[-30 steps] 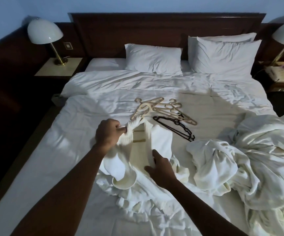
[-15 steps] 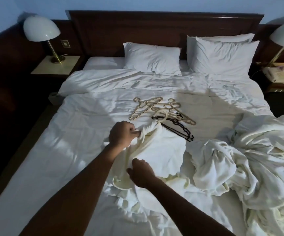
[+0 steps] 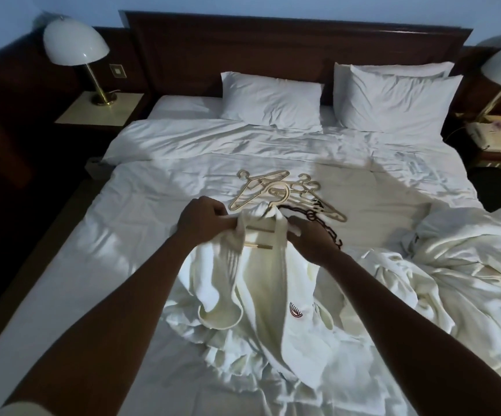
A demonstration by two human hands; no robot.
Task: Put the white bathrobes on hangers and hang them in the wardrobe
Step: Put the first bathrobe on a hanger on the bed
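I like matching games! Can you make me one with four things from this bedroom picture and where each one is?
Things:
1. bathrobe with the logo
2. spare hangers
3. left lamp
4. crumpled robes

Places:
A. on the bedside table
B. heaped at the bed's right edge
C. held at the shoulders by both hands: left hand, right hand
D. piled mid-bed beyond the hands

Pairs: 1-C, 2-D, 3-A, 4-B
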